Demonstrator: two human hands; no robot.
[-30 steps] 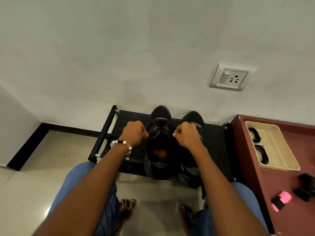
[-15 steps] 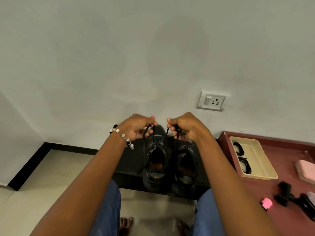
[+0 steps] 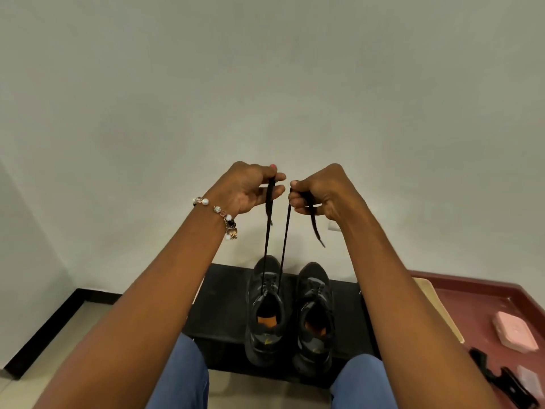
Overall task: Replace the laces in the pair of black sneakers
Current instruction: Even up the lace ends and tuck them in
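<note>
Single wide-angle view from head height, facing forward and down toward a pale wall (image 3: 265,84). Forearms reaching away from the lens, close in the lower frame; raised hands mid-frame, nearer than the black shoe rack (image 3: 224,305) and floor (image 3: 59,335) below. Red worktop (image 3: 486,305) at right edge.

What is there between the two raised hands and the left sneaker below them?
In the head view, two taut strands of black lace run from the left hand and right hand down to the left sneaker; otherwise only wall behind.
</note>
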